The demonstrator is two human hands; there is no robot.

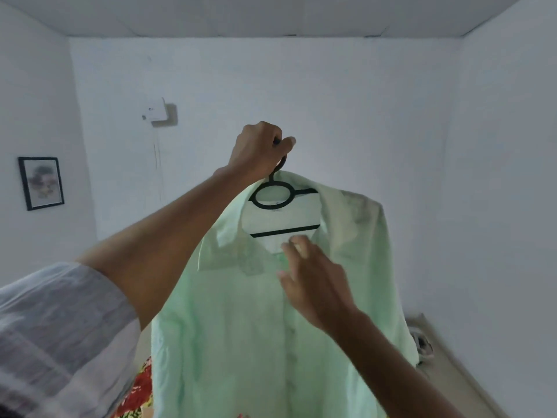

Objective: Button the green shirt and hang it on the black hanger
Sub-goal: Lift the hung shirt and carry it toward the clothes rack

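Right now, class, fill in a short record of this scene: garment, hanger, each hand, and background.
garment: green shirt, draped on the hanger, collar at the top, front facing the camera
hanger: black hanger, held up in the air, not hung on anything
left hand: left hand, its grip closed round the hanger's hook
right hand: right hand, fingers spread at the placket just below the collar; blurred
background: framed picture on the left wall; white box on the far wall

Single head-worn wide-angle view, facing forward across the room, close behind raised hands, far wall beyond
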